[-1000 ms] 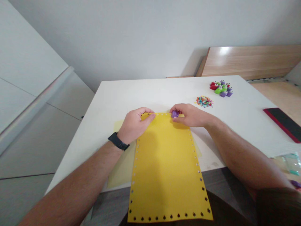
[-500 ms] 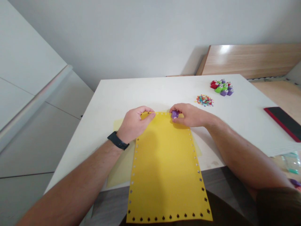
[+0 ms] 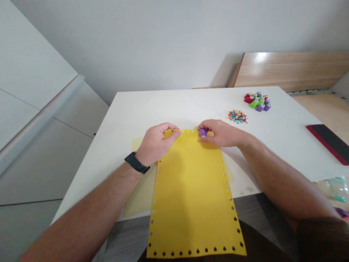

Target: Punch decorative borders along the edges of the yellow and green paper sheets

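Note:
A yellow sheet (image 3: pixel 193 193) with small shaped holes punched along its edges is held over the table's front edge, its near end hanging towards me. My left hand (image 3: pixel 159 141) pinches the sheet's far edge, left of the middle, between thumb and fingers. Closed around a small purple craft punch (image 3: pixel 203 132), my right hand (image 3: pixel 215 131) has it at the far edge near the right corner. The punch is partly hidden by my fingers. Under the yellow sheet lies a paler yellow sheet (image 3: pixel 139 196) on the white table (image 3: pixel 152 109).
Several red, green and purple craft punches (image 3: pixel 257 102) stand grouped at the back right. In front of them lies a heap of colourful paper bits (image 3: pixel 237 116). A black object with a red edge (image 3: pixel 328 143) sits at the right. A white wall (image 3: pixel 163 43) rises behind.

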`<action>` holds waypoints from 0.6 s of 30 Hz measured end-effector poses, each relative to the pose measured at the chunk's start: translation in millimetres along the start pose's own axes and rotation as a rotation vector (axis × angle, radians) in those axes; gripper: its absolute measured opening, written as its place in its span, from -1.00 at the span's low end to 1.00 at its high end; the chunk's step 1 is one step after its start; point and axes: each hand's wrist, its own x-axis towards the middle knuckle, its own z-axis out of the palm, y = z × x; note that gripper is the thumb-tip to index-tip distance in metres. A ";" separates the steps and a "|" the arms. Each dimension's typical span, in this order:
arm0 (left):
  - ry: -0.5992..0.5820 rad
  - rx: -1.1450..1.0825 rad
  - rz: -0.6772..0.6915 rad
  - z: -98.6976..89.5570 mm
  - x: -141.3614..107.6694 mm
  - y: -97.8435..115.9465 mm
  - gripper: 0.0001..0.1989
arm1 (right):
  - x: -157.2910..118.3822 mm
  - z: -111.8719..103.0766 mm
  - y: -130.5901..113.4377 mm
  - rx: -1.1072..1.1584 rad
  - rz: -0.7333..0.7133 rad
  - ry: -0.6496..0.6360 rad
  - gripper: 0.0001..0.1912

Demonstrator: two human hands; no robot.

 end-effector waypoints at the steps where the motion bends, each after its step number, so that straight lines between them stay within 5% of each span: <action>1: 0.002 0.000 0.005 0.0 0.0 0.0 -0.58 | -0.1 -0.1 0.3 -0.001 -0.005 -0.002 -0.74; 18: -0.002 0.004 -0.001 -2.4 -0.4 3.9 -0.62 | -0.4 -0.7 -0.4 0.015 0.008 0.013 -0.73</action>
